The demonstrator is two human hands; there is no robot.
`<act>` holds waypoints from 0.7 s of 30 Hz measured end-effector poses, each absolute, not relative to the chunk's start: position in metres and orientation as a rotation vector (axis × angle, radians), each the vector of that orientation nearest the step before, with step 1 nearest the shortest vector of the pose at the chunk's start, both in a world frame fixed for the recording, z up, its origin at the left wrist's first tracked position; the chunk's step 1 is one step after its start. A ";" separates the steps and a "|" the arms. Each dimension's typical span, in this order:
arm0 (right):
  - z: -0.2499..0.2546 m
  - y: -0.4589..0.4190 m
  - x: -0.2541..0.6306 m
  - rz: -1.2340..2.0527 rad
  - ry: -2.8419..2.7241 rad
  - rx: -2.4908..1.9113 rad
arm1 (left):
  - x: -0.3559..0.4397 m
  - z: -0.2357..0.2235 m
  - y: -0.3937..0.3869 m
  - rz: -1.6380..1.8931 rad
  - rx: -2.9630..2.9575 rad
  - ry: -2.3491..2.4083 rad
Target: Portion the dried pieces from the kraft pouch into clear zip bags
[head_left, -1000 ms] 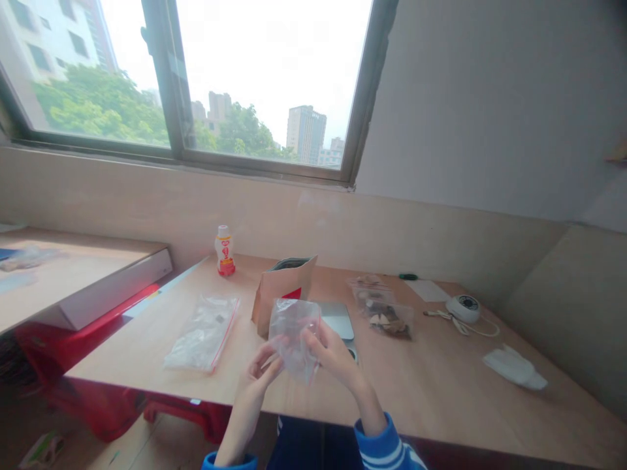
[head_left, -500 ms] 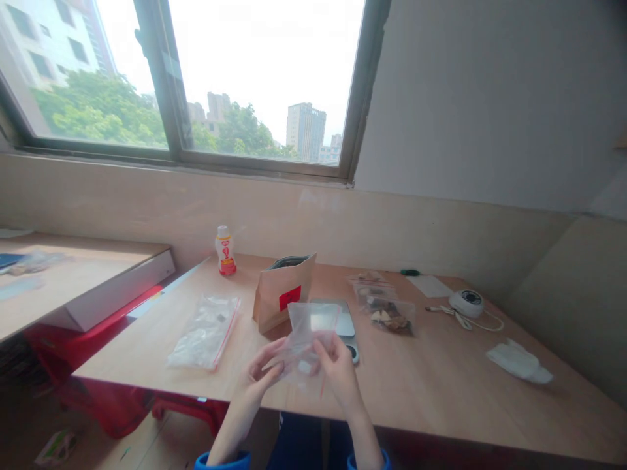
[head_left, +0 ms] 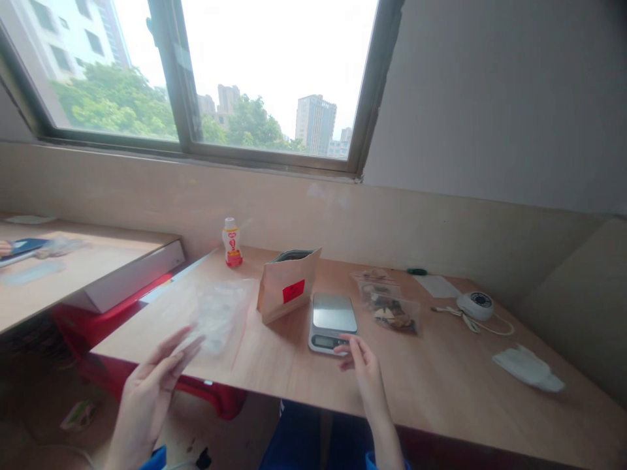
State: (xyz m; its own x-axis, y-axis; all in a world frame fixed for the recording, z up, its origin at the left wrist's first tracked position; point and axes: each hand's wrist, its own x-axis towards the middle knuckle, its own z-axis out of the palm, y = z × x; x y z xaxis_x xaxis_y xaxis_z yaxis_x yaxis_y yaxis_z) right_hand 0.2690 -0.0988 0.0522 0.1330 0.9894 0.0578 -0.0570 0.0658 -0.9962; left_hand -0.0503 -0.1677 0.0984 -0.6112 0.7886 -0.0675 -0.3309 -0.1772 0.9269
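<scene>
My left hand (head_left: 155, 382) is at the table's front left, its fingers stretched out and slightly apart. The fingertips come close to the left side of clear zip bags (head_left: 218, 316) with a red seal line; blur hides whether they touch. My right hand (head_left: 362, 365) is empty, fingers loosely bent and apart, over the front of a kitchen scale (head_left: 335, 312) with a silver plate. Its fingertips overlap the scale's display and button strip. Behind and left of the scale stands an upright brown paper pouch (head_left: 274, 294) with a red label and an open top.
Clear bags of dried brown pieces (head_left: 392, 313) lie right of the scale. Further right are a white round device (head_left: 474, 305) with a cord, white paper (head_left: 439, 286), a green-handled tool (head_left: 416, 271) and a crumpled white item (head_left: 529, 367). A red-and-white bottle (head_left: 232, 245) stands at the back.
The clear zip bag between both hands is no longer there. My left hand has swung left to the bags on the table; my right hand has moved slightly right, uncovering the scale.
</scene>
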 end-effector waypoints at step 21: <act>-0.007 -0.059 0.363 0.260 -1.302 -1.571 | -0.035 0.066 -0.122 1.734 1.419 2.377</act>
State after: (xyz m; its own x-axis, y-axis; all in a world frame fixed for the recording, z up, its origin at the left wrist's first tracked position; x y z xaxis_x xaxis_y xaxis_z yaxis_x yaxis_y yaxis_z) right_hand 0.3630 -0.0585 -0.0070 0.3890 0.8210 0.4180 0.5975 0.1204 -0.7927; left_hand -0.0352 -0.1221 0.0656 -0.6162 0.5635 0.5503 0.6961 0.0627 0.7152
